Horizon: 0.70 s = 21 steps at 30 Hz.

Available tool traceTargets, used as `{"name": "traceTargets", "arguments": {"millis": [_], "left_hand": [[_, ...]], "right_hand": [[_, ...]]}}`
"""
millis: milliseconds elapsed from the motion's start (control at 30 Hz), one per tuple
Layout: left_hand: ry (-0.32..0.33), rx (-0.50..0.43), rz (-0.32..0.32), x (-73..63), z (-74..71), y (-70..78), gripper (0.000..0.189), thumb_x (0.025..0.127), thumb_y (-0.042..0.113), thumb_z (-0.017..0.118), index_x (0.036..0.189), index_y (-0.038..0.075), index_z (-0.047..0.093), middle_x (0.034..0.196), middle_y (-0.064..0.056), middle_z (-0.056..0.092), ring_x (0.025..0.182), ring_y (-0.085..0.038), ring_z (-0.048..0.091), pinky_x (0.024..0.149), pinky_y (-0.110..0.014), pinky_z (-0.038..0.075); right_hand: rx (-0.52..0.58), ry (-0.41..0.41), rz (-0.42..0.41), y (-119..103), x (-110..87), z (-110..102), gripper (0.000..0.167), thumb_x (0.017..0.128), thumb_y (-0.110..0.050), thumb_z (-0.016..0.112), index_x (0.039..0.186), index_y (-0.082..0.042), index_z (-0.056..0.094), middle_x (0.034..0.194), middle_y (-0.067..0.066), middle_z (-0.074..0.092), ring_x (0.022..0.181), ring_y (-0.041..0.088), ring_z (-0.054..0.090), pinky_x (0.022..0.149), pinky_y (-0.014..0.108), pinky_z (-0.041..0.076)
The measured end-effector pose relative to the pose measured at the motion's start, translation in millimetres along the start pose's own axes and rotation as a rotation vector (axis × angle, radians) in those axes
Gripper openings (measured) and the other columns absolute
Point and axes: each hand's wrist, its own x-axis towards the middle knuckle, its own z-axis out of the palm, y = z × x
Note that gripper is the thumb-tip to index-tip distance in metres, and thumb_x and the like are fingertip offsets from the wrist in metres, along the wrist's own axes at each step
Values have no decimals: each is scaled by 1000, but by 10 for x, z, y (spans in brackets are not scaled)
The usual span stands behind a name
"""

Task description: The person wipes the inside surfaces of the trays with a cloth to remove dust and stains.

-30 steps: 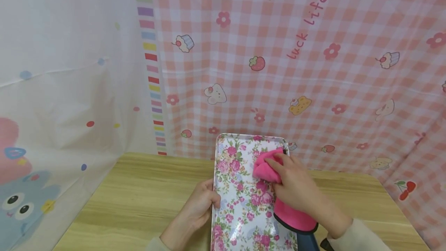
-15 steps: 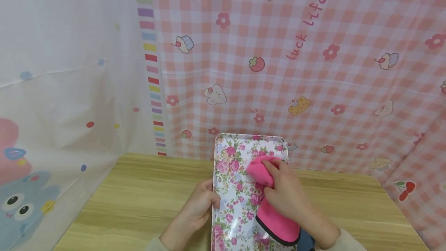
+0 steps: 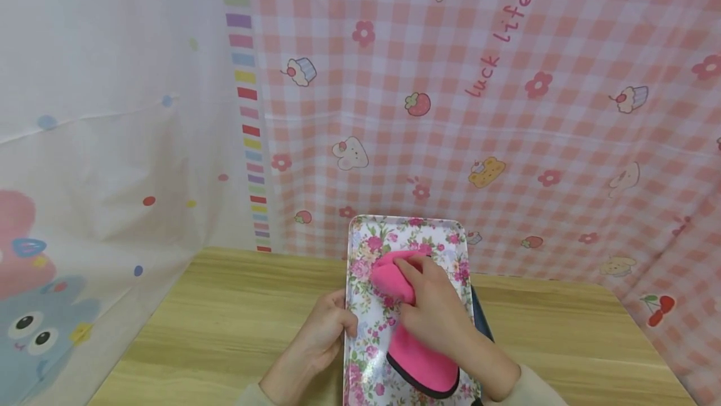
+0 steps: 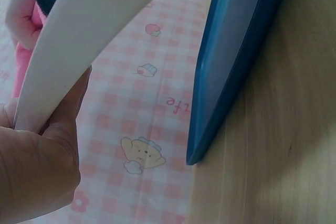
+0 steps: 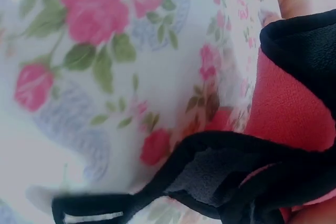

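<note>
A white tray with pink roses leans up at a slant in front of me. Its left edge is gripped by my left hand, thumb over the front; the left wrist view shows the fingers around the plain white underside. My right hand holds a bunched pink cloth with black trim against the tray's face. The cloth's loose end hangs down over the roses. Up close in the right wrist view, the cloth shows a dark grey reverse and a black border lying over the floral surface.
Behind and below the floral tray, a blue tray-like object sits on the wooden table; only its edge shows in the head view. A pink checked curtain hangs behind, a white one at left.
My right hand has slid the pink cloth leftward and slightly down across the tray, from near its right edge to the upper middle. The left hand and the tray have stayed put.
</note>
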Motion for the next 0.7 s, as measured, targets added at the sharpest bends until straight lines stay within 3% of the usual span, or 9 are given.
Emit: {"name": "traceTargets", "arguments": {"millis": [300,500,700], "left_hand": [[-15,7,5,9,-2,-3,74,56,-13,48,129,-16,55,111,-13,71,100,-23,69,84,-31,58],[-14,6,9,13,4,-13,74,55,-14,48,129,-15,57,111,-13,71,100,-23,68,85,-32,58],[-14,2,9,6,4,-6,81,55,-15,48,135,-15,54,115,-14,71,102,-23,68,86,-31,58]], "right_hand": [[-58,-28,-139,-70,72,122,68,76,1,71,144,-5,63,143,18,54,121,33,52,91,50,53],[-84,-42,-182,-84,120,143,65,77,3,66,141,-9,66,143,17,55,120,33,52,96,51,51],[-136,-47,-256,-78,141,137,67,72,5,63,137,-12,71,142,14,58,113,31,53,95,47,50]]}}
